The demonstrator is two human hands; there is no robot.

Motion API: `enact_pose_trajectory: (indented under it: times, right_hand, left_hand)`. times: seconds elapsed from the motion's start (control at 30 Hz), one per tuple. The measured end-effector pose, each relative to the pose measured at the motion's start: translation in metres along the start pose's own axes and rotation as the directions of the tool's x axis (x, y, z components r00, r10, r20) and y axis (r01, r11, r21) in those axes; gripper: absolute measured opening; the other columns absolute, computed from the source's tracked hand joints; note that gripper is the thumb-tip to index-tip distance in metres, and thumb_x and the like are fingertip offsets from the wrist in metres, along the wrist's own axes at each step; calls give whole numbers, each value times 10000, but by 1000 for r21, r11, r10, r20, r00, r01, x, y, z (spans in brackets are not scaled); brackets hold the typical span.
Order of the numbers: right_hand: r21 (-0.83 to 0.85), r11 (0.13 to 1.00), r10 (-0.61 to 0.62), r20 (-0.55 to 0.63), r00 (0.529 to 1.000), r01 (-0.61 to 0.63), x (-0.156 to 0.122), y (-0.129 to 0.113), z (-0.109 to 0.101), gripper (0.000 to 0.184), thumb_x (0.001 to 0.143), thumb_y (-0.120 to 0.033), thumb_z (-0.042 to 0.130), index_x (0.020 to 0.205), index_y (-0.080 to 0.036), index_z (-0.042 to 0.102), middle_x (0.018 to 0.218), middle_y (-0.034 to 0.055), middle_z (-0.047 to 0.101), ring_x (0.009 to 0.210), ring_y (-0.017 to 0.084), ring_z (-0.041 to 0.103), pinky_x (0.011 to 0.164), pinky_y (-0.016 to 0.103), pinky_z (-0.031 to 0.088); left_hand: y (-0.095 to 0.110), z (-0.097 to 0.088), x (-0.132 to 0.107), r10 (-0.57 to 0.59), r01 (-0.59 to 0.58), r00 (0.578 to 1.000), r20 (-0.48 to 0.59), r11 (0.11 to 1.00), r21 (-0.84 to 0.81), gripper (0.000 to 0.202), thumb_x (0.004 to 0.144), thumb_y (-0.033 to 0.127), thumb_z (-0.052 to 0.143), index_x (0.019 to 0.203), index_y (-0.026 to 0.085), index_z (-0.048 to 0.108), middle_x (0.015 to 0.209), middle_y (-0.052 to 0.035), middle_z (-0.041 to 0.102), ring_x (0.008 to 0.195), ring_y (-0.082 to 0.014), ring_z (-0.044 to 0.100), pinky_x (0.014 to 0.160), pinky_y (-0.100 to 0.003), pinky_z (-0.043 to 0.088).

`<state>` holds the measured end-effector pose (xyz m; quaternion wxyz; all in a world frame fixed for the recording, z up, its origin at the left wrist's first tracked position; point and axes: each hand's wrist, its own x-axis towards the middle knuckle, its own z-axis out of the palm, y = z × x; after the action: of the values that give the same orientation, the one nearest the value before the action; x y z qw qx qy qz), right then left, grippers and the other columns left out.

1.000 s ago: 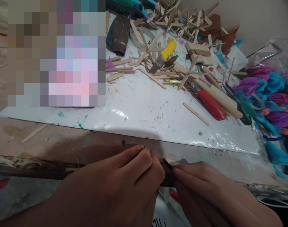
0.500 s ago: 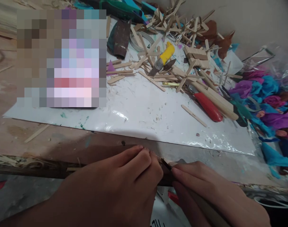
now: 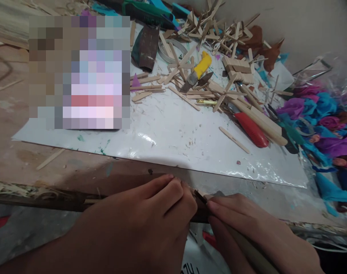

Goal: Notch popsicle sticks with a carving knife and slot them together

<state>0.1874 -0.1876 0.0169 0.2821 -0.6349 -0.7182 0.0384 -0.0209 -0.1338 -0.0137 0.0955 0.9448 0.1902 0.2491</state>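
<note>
My left hand (image 3: 150, 213) is closed, with its fingertips pressed together at the table's front edge. A pale sliver of a wooden stick (image 3: 193, 189) shows beside its fingers; the rest is hidden under them. My right hand (image 3: 256, 224) is wrapped round a carving tool (image 3: 201, 197). The tool's thin dark metal blade points up and left, close to my left fingers, and its handle runs back under my right palm. Whether the blade touches the stick, I cannot tell.
A white sheet (image 3: 167, 148) covers part of the table. On it lie a yellow-handled cutter (image 3: 201, 66), a red-handled tool (image 3: 252, 129), a loose craft stick (image 3: 234, 139) and a heap of sticks (image 3: 216, 30). Coloured paper flowers (image 3: 324, 104) fill the right side. A blurred-out patch (image 3: 96, 83) covers the left.
The view has shifted slightly, so the table's left part appears a little farther right. Both hands keep nearly the same place and grip.
</note>
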Motion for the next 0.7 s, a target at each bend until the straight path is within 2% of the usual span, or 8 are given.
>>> enact_pose_trajectory:
  times: [0.1, 0.17, 0.27, 0.33, 0.4, 0.53, 0.63, 0.7]
  right_hand:
    - [86, 996, -14, 7, 1000, 14, -4, -3, 0, 129, 958, -382, 767, 868, -292, 785, 744, 44, 763, 618, 248, 754, 500, 320, 632]
    - [137, 991, -6, 19, 1000, 3, -10, -6, -1, 88, 980, -271, 746, 895, -282, 762, 773, 39, 764, 624, 233, 745, 505, 316, 624]
    - [169, 986, -1, 46, 999, -7, -19, -10, -1, 215, 979, -60, 689, 1001, -269, 735, 878, 35, 790, 689, 207, 761, 572, 307, 642]
    - [129, 991, -18, -16, 1000, 20, -25, -12, 2, 300, 953, 1, 694, 1072, -273, 724, 942, 35, 803, 765, 218, 781, 608, 316, 650]
    - [89, 995, -43, -42, 998, 47, -29, -9, 6, 314, 952, -14, 690, 1114, -281, 721, 959, 35, 804, 791, 232, 785, 594, 327, 648]
    - [150, 987, -65, 27, 998, 60, -36, 2, 12, 239, 1006, -114, 596, 1092, -298, 724, 899, 18, 801, 687, 204, 769, 551, 306, 643]
    - [146, 989, -11, -18, 1000, 14, -42, 2, 11, 191, 1012, -186, 633, 1079, -318, 753, 898, 9, 819, 695, 222, 795, 583, 307, 673]
    - [137, 990, 31, -11, 999, -29, -43, -4, 7, 214, 995, -181, 681, 1125, -326, 772, 954, 21, 835, 748, 254, 817, 622, 330, 696]
  left_hand:
    - [-2, -1, 1, 14, -14, 1000, -7, 1000, 7, 408, 1106, 72, 422, 1146, 112, 825, 1197, -107, 799, 1058, -283, 686, 1032, -416, 536]
    - [-3, -3, 1, 43, -44, 999, 3, 999, 17, 414, 1110, 81, 418, 1154, 115, 828, 1190, -109, 798, 1050, -284, 682, 997, -413, 548]
    - [-3, -4, 1, 42, -42, 999, 27, 999, -1, 403, 1106, 89, 431, 1160, 122, 829, 1160, -105, 794, 1038, -286, 675, 979, -415, 554]
    - [-3, -4, 0, 33, -33, 999, 19, 999, -18, 371, 1102, 99, 458, 1175, 117, 821, 1150, -105, 788, 1029, -286, 667, 979, -417, 554]
    - [-1, -3, 1, 37, -37, 999, 5, 999, -30, 345, 1100, 105, 478, 1164, 118, 816, 1134, -101, 782, 1015, -281, 659, 987, -416, 549]
    - [0, -1, 3, -1, 1, 1000, 8, 999, -47, 349, 1091, 86, 472, 1007, 151, 805, 1082, -91, 777, 1018, -277, 649, 1033, -411, 529]
    - [0, -2, 4, -12, 12, 1000, 9, 998, -65, 349, 1087, 82, 468, 955, 172, 778, 1083, -83, 778, 1022, -277, 648, 1031, -403, 525]
    - [-1, -2, 4, -12, 13, 1000, 8, 998, -60, 363, 1094, 77, 453, 952, 172, 774, 1078, -82, 778, 1021, -276, 648, 1030, -403, 521]
